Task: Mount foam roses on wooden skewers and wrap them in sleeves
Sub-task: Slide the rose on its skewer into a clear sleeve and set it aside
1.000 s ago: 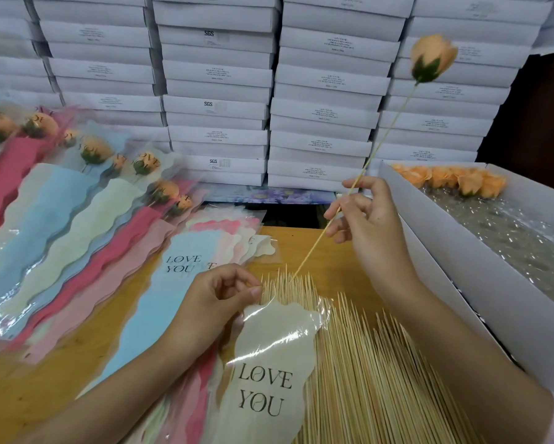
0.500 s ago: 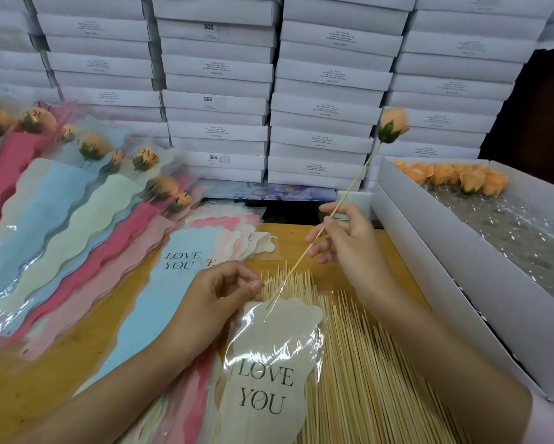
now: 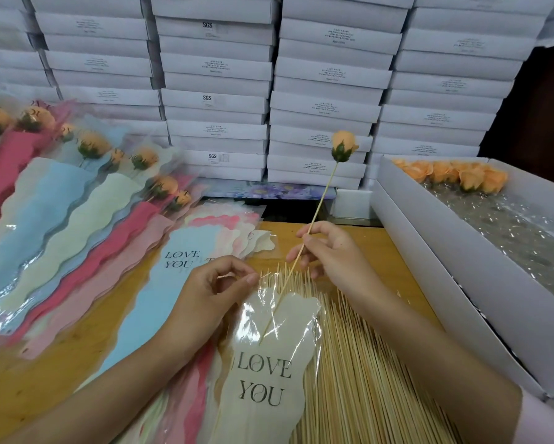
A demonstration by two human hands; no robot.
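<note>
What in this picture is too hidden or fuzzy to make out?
Head view:
- Small print on the stacked white boxes: too small to read.
- Wrapped roses at left: blurred, their sleeve lettering unreadable.
- Cream sleeve: lower end cut off by the bottom edge.
- Skewer pile: partly covered by the sleeve and the right forearm.
- Open box of loose roses: far side runs off the right edge.

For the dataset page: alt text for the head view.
The right hand pinches a wooden skewer topped with an orange foam rose, its lower end inside a cream LOVE YOU sleeve that the left hand pinches at the top. Loose skewers, wrapped roses, a box of rose heads and stacked white boxes surround them.
</note>
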